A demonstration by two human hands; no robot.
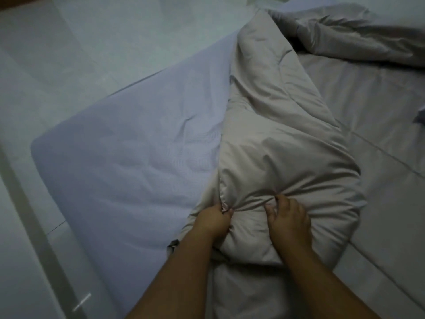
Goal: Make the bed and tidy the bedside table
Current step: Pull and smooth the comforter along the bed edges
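L hand (215,218), R hand (290,219) grip duvet (276,139), prob. bunched.

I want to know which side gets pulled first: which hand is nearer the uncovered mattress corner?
Left. The left hand grips the duvet at its edge nearest the mattress corner; the right hand grips the duvet further from it, toward the bed's middle.

Pale glossy floor (69,54) fills upper left and left edge. Darker grey-beige band (34,215) runs diagonally across it, lower left. Small bright glint (81,301) at band's lower end. Brown strip (13,2) in top-left corner.
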